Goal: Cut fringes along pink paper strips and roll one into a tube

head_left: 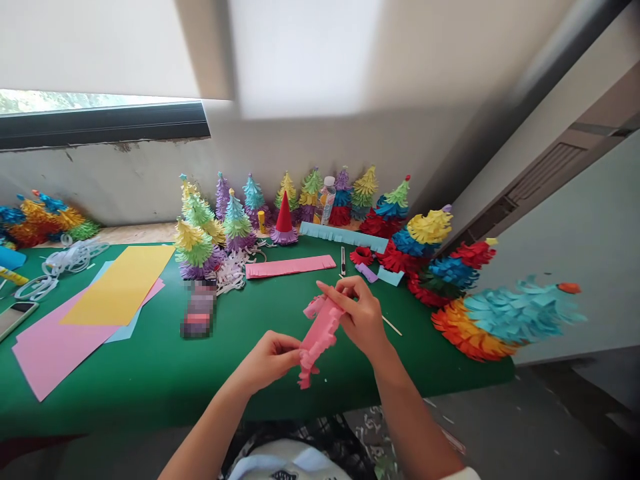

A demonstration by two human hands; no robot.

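A pink fringed paper strip is held up over the table's front part, its cut edges curling outward. My left hand pinches its lower left end between thumb and fingers. At its upper right end, my right hand grips the paper, one finger stretched along the top. Behind the hands lies a flat pink strip with a cut edge. Beside that rests a small utility knife. A light blue fringed strip and a red cone with a purple fringed base are farther back.
Several fringed paper trees line the wall and the table's right side. Yellow paper overlaps pink sheets at left. A phone, coiled white cord, bottle and glue stick are on the green table.
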